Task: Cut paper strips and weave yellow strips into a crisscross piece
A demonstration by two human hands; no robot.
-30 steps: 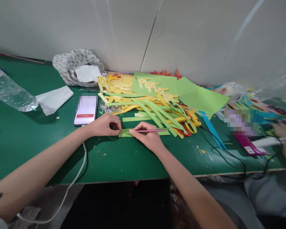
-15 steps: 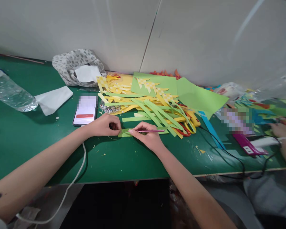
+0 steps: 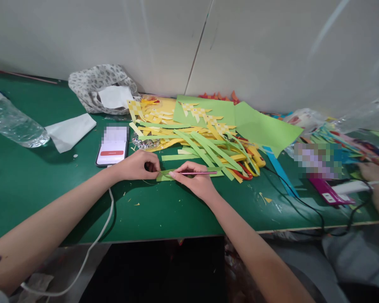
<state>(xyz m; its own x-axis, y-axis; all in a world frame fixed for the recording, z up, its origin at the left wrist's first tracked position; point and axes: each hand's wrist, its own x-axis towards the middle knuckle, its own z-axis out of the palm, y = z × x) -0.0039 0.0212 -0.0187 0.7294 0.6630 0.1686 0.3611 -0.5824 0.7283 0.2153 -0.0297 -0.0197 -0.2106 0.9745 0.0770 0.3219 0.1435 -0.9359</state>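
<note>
My left hand (image 3: 142, 165) is closed, with thumb and fingertips pinching the end of a green paper strip (image 3: 164, 177) just above the table. Beside it, my right hand (image 3: 194, 179) is closed around a slim pink pen-like stick (image 3: 198, 173), which lies almost level and points right. The right fingertips also touch the green paper close to the left fingers; the exact fold there is too small to make out. Behind both hands lies a heap of loose green strips (image 3: 202, 147). Several yellow-and-white woven paper fish (image 3: 205, 115) rest farther back.
A phone (image 3: 111, 153) with a white cable lies left of the hands. Farther left are a paper tissue (image 3: 72, 131) and a water bottle (image 3: 14, 120). Red-handled scissors (image 3: 244, 173) and a yellow glue gun (image 3: 255, 155) lie right. Another person's hand (image 3: 374, 174) is at far right.
My hands stay almost still over the green strip, with the pink stick held as before. At far right, the other person's hand and the coloured strips near it have shifted slightly.
</note>
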